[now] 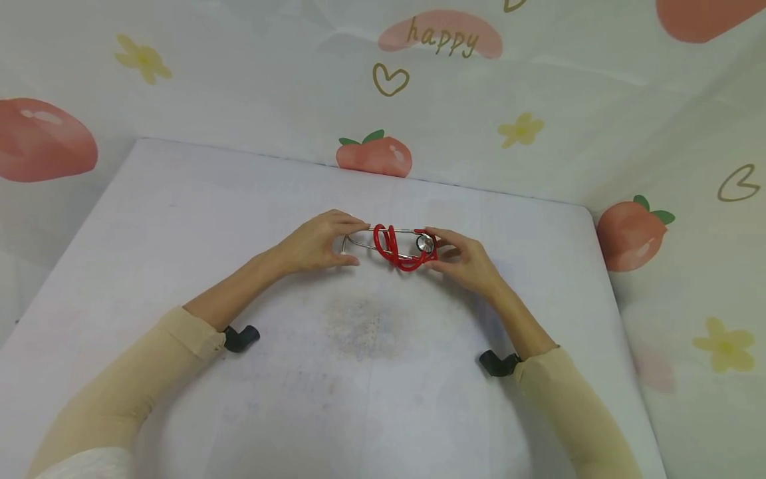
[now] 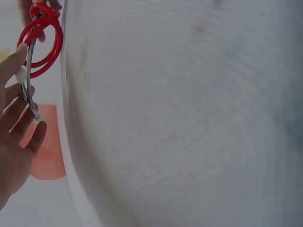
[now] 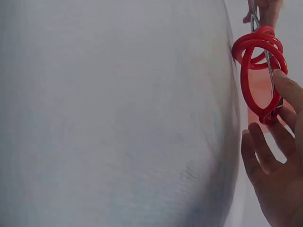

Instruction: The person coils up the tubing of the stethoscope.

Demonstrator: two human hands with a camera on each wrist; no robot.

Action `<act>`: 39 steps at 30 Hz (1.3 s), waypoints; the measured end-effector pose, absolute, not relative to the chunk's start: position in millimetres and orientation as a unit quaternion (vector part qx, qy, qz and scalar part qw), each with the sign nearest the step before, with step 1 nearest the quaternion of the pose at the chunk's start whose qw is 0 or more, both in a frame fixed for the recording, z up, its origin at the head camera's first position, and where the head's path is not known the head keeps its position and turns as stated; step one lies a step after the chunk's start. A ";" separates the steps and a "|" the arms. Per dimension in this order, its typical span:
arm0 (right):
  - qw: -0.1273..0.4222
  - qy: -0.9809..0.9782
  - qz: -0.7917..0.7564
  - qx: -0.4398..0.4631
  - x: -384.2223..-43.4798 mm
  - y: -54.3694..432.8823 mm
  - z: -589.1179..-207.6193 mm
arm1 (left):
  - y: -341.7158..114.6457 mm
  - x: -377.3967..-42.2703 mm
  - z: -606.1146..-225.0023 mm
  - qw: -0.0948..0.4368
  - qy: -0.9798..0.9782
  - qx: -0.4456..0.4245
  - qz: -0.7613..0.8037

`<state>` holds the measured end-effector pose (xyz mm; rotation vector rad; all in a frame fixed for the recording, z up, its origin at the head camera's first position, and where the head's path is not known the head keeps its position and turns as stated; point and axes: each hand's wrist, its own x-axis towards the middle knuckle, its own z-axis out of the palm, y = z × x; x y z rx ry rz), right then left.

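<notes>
Held up between the two hands is a stethoscope, its red tubing looped around the metal ear tubes. My left hand grips the ear-tube end, thumb and fingers on either side of the metal. A white ear tip lies by its fingers in the left wrist view. At the other end, my right hand pinches the red tubing beside the round silver chest piece. The right wrist view shows the thumb on the near side, with some lower fingers spread away from the tubing.
A white-covered table lies under both arms, with a greyish smudge near its middle. Behind and to the right hangs a pale backdrop printed with peaches, flowers and hearts. Dark wrist-camera mounts stick out at the cuffs.
</notes>
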<state>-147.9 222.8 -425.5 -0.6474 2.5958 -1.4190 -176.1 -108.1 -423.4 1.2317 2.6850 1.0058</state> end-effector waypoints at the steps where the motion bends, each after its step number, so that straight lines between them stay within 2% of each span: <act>1: 0.059 0.855 -0.470 -0.211 -149.1 222.9 -425.9 | -108.4 -176.8 -423.8 0.014 0.861 0.391 0.325; 18: 0.128 0.869 -0.459 -0.132 -165.8 235.7 -434.8 | -102.3 -190.9 -423.8 0.072 0.852 0.292 0.428; 29: 0.144 0.881 -0.438 -0.104 -150.2 224.0 -399.8 | -99.1 -190.6 -429.1 0.056 0.835 0.288 0.466; 39: 0.153 0.876 -0.449 -0.090 -163.8 240.7 -433.1 | -98.7 -189.0 -429.4 0.054 0.839 0.283 0.462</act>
